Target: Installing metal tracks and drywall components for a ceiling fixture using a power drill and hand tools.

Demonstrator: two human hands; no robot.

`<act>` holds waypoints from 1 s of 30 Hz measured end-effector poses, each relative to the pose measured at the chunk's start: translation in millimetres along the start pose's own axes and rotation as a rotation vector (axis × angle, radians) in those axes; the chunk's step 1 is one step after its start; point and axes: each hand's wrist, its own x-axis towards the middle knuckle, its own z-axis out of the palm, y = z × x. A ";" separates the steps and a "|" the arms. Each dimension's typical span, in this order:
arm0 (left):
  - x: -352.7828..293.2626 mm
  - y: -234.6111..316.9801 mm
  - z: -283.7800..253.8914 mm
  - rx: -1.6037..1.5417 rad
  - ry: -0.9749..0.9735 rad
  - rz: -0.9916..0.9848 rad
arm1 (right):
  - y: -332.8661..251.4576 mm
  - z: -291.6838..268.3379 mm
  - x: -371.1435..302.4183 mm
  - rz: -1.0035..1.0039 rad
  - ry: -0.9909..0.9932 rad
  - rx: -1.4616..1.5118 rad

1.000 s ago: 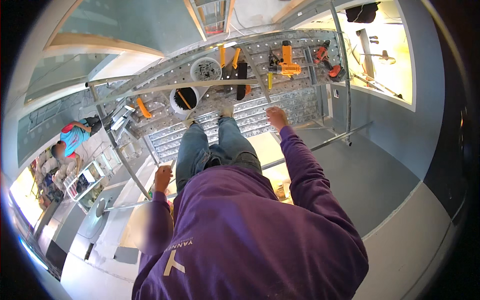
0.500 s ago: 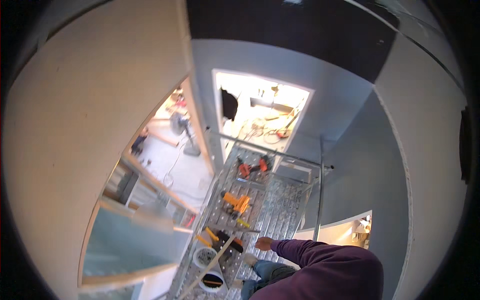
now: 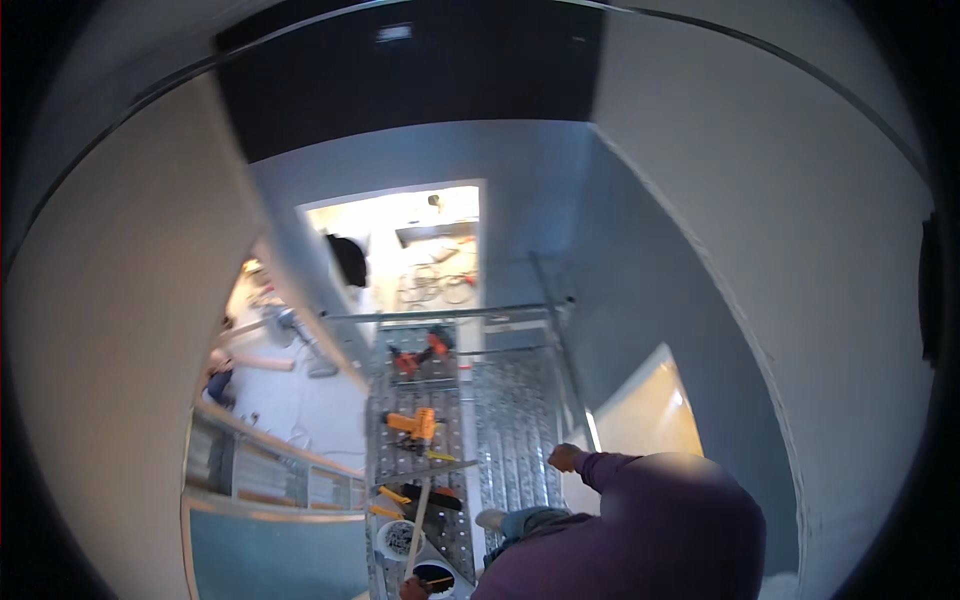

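At the bottom edge, my left hand [image 3: 414,588] is closed around the lower end of a long pale strip [image 3: 420,515], which looks like wood. It is beside a white bucket [image 3: 381,541] of small dark pieces and a second white container [image 3: 459,580] with a dark inside. My right hand [image 3: 565,457] reaches out over the scaffold platform [image 3: 515,420], close to a metal rail [image 3: 572,375]. Its fingers look curled; anything in them is too small to make out. Yellow-handled tools [image 3: 390,494] lie by the bucket, with an orange power tool [image 3: 412,424] farther along.
Red and black power tools [image 3: 420,352] lie at the platform's far end, below a metal crossbar [image 3: 450,314]. Grey-blue walls [image 3: 680,300] stand ahead and right. A lit doorway [image 3: 430,250] opens beyond. Down to the left, a person [image 3: 219,377] is on the lower floor.
My view has swung to the right, so the scene sits farther left. My left hand has come into view at the strip's lower end. My right hand has moved right, toward the rail.
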 end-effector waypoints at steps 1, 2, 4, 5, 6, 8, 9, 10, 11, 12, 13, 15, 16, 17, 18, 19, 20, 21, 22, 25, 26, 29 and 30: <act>-2.0 5.6 9.4 -0.012 -0.043 0.001 | 2.7 4.5 -18.0 -0.007 -0.024 -0.031; -4.4 11.5 15.9 -0.026 -0.092 0.001 | 11.2 23.4 -31.8 0.035 -0.022 -0.001; -5.6 31.3 28.7 -0.057 -0.160 -0.012 | 35.0 49.7 -44.6 0.062 0.210 0.308; -1.6 46.0 34.6 -0.075 -0.200 -0.012 | 49.5 71.9 -50.5 0.064 0.224 0.109; 4.3 61.0 40.9 -0.093 -0.237 -0.012 | 67.8 91.5 -55.8 0.051 0.095 -0.017; 2.7 78.7 43.6 -0.159 -0.276 -0.055 | 82.0 112.1 -69.5 -0.047 0.019 -0.214; 2.1 87.4 43.5 -0.210 -0.287 -0.091 | 86.1 115.6 -78.0 -0.056 0.022 -0.209; 1.7 97.5 43.3 -0.277 -0.296 -0.132 | 91.4 116.9 -85.6 -0.007 0.021 -0.115; 2.0 109.0 42.9 -0.368 -0.301 -0.189 | 97.7 113.7 -85.9 0.039 0.019 -0.020; 5.4 122.4 41.7 -0.478 -0.307 -0.255 | 106.4 106.6 -80.7 0.032 0.025 -0.012; 12.7 137.5 40.4 -0.613 -0.304 -0.328 | 115.5 98.1 -72.6 0.152 0.015 0.241; 36.7 176.7 39.8 -0.900 -0.291 -0.446 | 148.2 80.5 -48.4 -0.036 0.050 -0.158; 57.4 197.8 37.6 -1.072 -0.292 -0.472 | 164.6 71.7 -34.2 -0.034 0.204 -0.152; 75.5 217.7 31.9 -1.242 -0.249 -0.488 | 169.0 32.1 -20.2 0.114 0.272 0.227; 101.2 250.3 26.3 -1.406 -0.265 -0.477 | 184.4 1.7 -9.7 0.082 0.492 0.544; 132.5 285.5 20.5 -1.539 -0.302 -0.446 | 203.5 -30.3 -1.6 0.061 0.591 0.558; 167.0 333.1 17.1 -1.621 -0.361 -0.403 | 227.1 -64.0 -3.9 0.030 0.727 0.515; 187.4 375.7 10.8 -1.495 -0.307 -0.226 | 223.8 -122.2 -18.7 0.097 0.826 0.732; 221.4 433.6 0.7 -1.356 -0.286 -0.060 | 224.4 -166.5 -38.5 0.219 0.992 0.631; 297.2 572.2 -20.3 -1.437 -0.451 0.097 | 209.5 -306.9 -134.5 0.168 1.188 0.747; 318.4 610.1 -19.3 -1.466 -0.516 0.163 | 206.8 -333.7 -159.4 0.199 1.244 0.710; 311.5 738.4 -23.4 -1.461 -0.707 0.270 | 212.9 -370.0 -210.6 0.139 1.485 0.716; 313.9 762.1 -20.9 -1.475 -0.695 0.279 | 213.2 -380.8 -219.4 0.146 1.526 0.685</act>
